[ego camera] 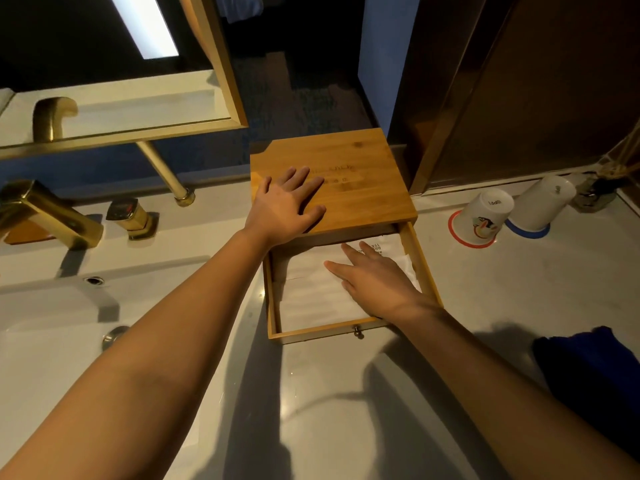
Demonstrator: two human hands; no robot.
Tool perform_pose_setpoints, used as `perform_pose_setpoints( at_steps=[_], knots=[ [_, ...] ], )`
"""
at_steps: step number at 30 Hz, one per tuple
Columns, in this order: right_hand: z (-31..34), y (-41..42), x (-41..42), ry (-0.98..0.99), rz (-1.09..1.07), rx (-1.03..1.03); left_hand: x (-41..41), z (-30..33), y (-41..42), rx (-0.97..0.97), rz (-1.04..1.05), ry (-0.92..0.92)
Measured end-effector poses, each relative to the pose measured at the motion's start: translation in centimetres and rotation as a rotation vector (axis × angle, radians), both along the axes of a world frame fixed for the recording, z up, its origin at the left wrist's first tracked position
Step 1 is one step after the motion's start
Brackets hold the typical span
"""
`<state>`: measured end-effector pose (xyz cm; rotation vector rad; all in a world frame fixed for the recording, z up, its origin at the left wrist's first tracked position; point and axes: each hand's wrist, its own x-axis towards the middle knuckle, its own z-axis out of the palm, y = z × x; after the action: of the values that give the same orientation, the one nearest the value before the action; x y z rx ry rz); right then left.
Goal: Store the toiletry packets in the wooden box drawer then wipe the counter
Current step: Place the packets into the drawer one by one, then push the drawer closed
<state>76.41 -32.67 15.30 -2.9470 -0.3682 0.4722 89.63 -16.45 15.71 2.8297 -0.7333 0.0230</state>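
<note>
A wooden box point(360, 174) stands on the pale counter point(346, 410) against the back wall. Its drawer point(273, 306) is pulled out toward me, with a small metal knob point(357, 330) on the front. White toiletry packets point(311, 292) lie flat inside the drawer. My left hand point(284, 206) rests flat on the box lid, fingers spread. My right hand point(374, 278) lies palm down on the packets in the drawer, fingers extended. A dark blue cloth point(588, 368) sits on the counter at the right.
A white sink basin point(52, 341) with a gold faucet point(45, 213) and gold handle point(131, 216) lies to the left. Two upturned white cups point(485, 216) point(540, 202) stand at the back right. A gold-framed mirror point(121, 64) hangs above the sink.
</note>
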Motion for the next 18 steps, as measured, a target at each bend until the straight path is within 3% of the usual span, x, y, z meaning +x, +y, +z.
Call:
perform_pose_setpoints(
  at_steps=[5,10,15,18],
  knots=[
    [1.5,-0.2,-2.9,-0.091,-0.105,0.162,0.0,0.1,0.0,-0.001,-0.008,-0.011],
    [0.1,-0.8,-10.4,-0.510,-0.186,0.289,0.0,0.2,0.1,-0.007,-0.017,-0.002],
    [-1.7,-0.4,-13.2,-0.596,-0.277,0.285,0.1,0.0,0.1,-0.003,-0.014,-0.005],
    [-2.2,0.6,-12.8,-0.428,-0.356,0.361,0.0,-0.1,0.1,-0.002,-0.012,-0.007]
  ],
)
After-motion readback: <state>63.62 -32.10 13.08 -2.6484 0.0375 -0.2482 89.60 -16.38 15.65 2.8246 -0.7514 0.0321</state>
